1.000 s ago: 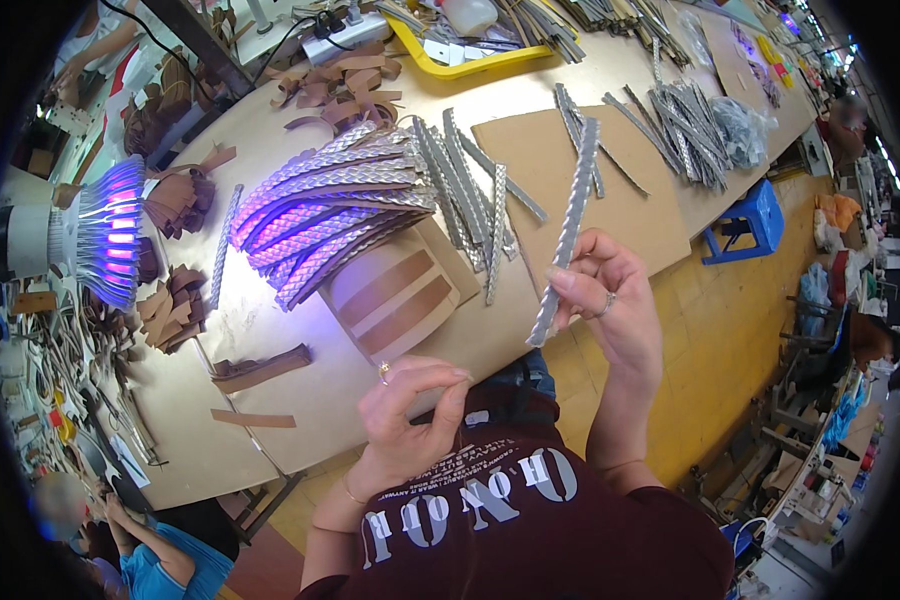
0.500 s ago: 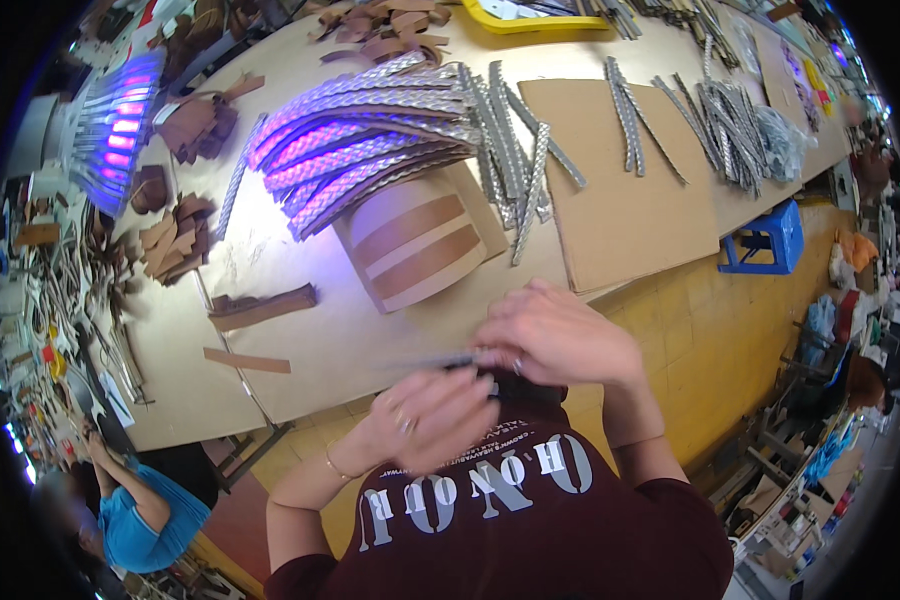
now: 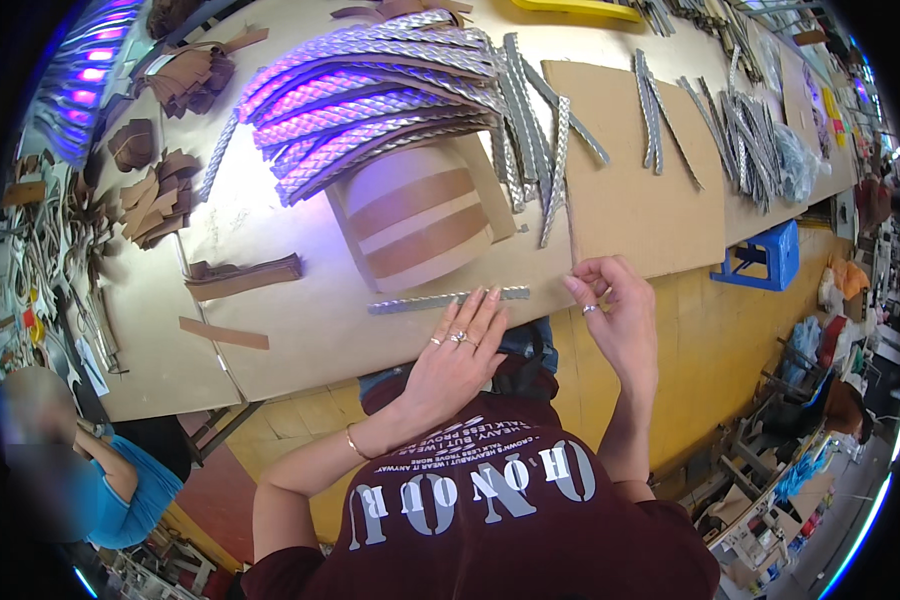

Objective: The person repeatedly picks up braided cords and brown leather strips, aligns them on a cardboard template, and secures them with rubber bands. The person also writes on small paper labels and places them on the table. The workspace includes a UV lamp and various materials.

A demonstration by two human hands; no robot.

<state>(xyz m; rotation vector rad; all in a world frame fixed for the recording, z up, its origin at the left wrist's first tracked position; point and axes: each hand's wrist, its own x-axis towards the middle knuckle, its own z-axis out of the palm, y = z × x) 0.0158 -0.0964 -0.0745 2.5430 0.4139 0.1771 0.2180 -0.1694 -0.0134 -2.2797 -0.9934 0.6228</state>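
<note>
A narrow grey-silver braided strip [image 3: 400,304] lies flat along the near edge of the table. Across its middle rests my left hand [image 3: 460,345], fingers stretched out and fingertips pressing the strip down. My right hand [image 3: 615,300] is raised off the table edge, beyond the strip's right end, with thumb and forefinger pinched together. Whatever is between those fingertips, if anything, is too small to make out. Just past the strip stands a curved beige form [image 3: 420,255] bearing two brown bands. A large bundle of silver braided strips [image 3: 370,110] is heaped against its far side.
More braided strips [image 3: 530,130] lie beside a cardboard sheet [image 3: 630,220], with another pile [image 3: 750,140] further right. Brown leather pieces [image 3: 160,200] lie at left. A blue stool [image 3: 765,255] stands by the table's right side. Another person in blue [image 3: 135,495] is at lower left.
The braided strip, earlier held between both hands near my body, now lies on the table. My left hand has moved forward onto it and flattened; my right hand has moved right, away from it.
</note>
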